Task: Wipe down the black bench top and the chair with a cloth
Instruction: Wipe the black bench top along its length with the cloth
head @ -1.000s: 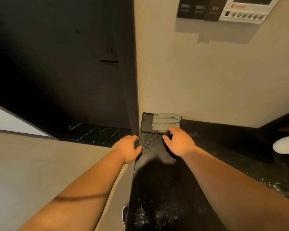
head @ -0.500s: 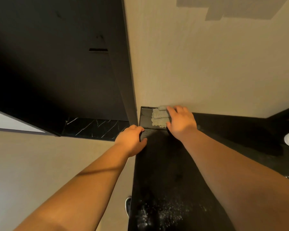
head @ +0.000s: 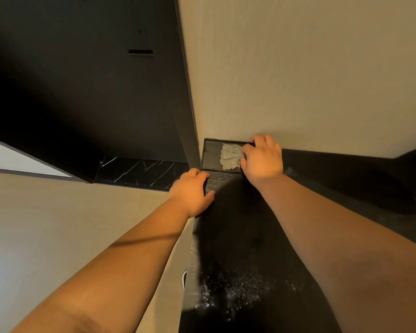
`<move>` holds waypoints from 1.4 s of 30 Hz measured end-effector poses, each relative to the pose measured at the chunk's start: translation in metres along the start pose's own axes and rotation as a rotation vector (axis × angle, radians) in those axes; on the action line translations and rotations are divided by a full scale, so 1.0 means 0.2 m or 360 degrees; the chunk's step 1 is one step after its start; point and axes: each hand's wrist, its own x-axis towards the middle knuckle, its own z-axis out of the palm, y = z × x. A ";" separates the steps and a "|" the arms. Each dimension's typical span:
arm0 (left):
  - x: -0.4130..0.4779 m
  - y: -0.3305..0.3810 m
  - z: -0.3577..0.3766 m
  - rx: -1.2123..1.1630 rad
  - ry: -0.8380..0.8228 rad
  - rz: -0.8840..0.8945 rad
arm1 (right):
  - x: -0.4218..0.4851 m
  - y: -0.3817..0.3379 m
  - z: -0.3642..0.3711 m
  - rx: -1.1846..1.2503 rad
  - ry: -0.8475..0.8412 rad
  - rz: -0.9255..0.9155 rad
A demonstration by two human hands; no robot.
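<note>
Head view: cloth [head: 229, 156] lay crumpled in a glossy tray [head: 210, 155] at the far end of the bench [head: 238, 227], against the wall [head: 298, 80]. Right hand [head: 262, 161], fingers bent, gripped the cloth's right side. Left hand [head: 191, 191] clasped the bench's left edge, thumb on top. White specks [head: 235, 290] dotted the near end.

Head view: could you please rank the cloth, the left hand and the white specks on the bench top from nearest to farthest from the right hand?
From the right hand:
1. cloth: touching its fingers, at the far end.
2. left hand: on the left edge of the bench top.
3. white specks: at the near end, toward the camera.
</note>
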 end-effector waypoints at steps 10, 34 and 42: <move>-0.10 0.04 -0.06 -0.0005 0.0033 0.0107 | -0.24 0.00 -0.12 0.0108 0.0043 -0.0107; -0.28 -0.07 0.48 -0.0598 0.0342 -0.0221 | -0.52 -0.08 0.22 0.0060 -0.0364 -0.0770; -0.27 -0.08 0.51 -0.0674 0.0472 -0.0175 | -0.28 -0.23 0.25 0.0134 -0.0384 -0.1095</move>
